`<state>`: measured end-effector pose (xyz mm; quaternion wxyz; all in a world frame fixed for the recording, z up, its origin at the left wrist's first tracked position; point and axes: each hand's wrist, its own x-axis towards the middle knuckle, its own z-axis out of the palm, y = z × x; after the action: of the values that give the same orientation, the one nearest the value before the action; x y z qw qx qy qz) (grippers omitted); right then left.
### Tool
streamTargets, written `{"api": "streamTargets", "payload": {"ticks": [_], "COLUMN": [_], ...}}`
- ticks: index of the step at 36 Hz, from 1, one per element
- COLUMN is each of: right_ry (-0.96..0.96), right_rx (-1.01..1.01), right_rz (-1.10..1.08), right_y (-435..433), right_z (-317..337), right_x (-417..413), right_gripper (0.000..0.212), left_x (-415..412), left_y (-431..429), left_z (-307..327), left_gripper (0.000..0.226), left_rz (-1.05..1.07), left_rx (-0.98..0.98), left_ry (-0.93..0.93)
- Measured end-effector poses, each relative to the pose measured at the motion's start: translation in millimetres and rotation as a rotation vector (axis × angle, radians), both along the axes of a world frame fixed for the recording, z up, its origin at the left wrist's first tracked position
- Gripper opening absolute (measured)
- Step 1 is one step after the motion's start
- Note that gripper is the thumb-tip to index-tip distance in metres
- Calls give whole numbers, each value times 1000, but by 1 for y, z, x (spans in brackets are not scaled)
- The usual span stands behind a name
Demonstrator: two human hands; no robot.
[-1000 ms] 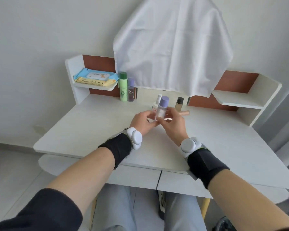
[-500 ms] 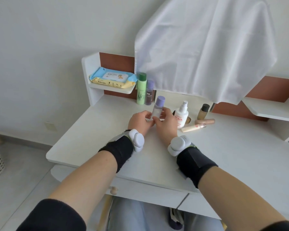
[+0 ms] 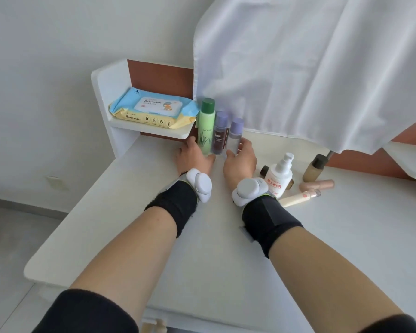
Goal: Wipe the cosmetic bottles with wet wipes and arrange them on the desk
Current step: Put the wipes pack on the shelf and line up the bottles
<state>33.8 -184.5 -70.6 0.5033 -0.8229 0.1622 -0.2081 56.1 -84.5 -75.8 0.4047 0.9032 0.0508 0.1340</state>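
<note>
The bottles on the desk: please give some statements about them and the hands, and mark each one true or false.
1. The green bottle stands upright beside two purple-capped bottles. True.
2. The pack of baby wipes lies on the desk top. False: it lies on the small shelf.
3. The right hand is at the clear purple-capped bottle. True.
4. The white spray bottle lies on its side. False: it stands upright.
5. The left hand holds a wipe. False: no wipe shows in it.

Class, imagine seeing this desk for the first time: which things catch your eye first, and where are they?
A large white cloth hangs over the desk's back. Beneath its left edge both hands flank three upright bottles. A blue-and-yellow wipes pack lies on the left shelf.
</note>
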Motion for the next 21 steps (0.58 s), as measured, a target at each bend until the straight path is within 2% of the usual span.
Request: {"api": "streamTargets", "payload": {"ticks": [7,21], "right_ry": [-18,-37], "right_rx": [4,11], "right_rz": [-33,-70], "right_y": [3,4], "right_z": [-1,-1], "right_x": [15,16], "right_gripper": [43,38], "left_x": [21,22], "left_y": [-1,-1], "left_z": [-3,-3], "left_gripper": [70,63], "left_rz": [-31,-34], "left_rx": [1,26], "left_ry": [-6,-18]}}
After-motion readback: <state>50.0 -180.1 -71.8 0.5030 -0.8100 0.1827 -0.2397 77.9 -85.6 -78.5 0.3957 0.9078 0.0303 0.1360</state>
